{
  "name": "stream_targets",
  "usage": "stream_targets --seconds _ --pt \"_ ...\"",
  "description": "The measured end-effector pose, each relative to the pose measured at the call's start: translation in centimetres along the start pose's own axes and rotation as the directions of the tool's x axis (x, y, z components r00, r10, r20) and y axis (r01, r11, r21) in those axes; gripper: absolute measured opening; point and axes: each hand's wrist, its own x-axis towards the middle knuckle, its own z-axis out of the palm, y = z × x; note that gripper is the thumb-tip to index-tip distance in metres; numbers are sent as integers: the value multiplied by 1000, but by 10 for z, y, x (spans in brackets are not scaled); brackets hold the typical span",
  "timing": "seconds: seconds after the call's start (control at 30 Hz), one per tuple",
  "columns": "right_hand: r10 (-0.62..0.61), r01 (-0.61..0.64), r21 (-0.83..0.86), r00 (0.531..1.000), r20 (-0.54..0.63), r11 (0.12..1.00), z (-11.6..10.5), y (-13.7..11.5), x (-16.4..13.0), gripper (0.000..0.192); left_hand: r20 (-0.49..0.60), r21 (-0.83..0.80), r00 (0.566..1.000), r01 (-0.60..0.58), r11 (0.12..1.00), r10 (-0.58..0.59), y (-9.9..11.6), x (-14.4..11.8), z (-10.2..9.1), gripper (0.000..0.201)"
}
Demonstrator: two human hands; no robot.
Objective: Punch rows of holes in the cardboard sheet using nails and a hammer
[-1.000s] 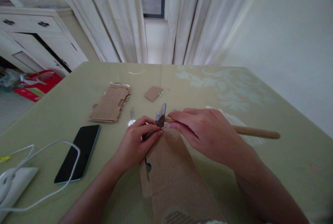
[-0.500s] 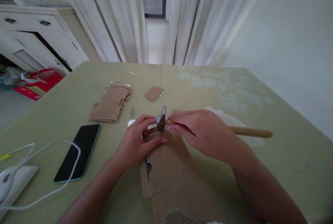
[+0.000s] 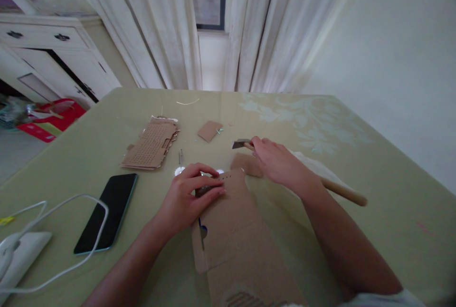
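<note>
My right hand (image 3: pixel 276 159) is wrapped round the wooden handle of a hammer (image 3: pixel 344 192), close behind its metal head. The head is raised above the table, to the right of and beyond the far edge of a long piece of cardboard (image 3: pixel 242 231). Small punched holes run along that far edge. My left hand (image 3: pixel 190 193) grips the cardboard's far left corner, thumb on top and fingers bent over the edge. Shadow and fingers hide part of the holes there. A smaller brown cardboard piece (image 3: pixel 245 164) lies beneath the hammer head.
A perforated cardboard stack (image 3: pixel 151 143) and a small cardboard square (image 3: pixel 209 131) lie farther back. Thin metal pins (image 3: pixel 181 157) stand by a white disc. To the left are a phone (image 3: pixel 107 214), a white cable (image 3: pixel 80 196) and a power strip (image 3: pixel 30 254).
My right hand has lifted the hammer off the cardboard's far edge and moved it away to the right, tilting its head. My left hand stays on the corner.
</note>
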Motion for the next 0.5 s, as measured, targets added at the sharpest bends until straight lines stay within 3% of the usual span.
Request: stream_targets --seconds 0.2,0.5 --pt "-35 38 -17 988 150 999 8 16 7 35 -12 23 1000 -1 1000 1 -1 0 1 11" --pt "-93 89 27 966 241 996 19 23 16 22 5 21 999 36 999 -37 1 0 0 11"
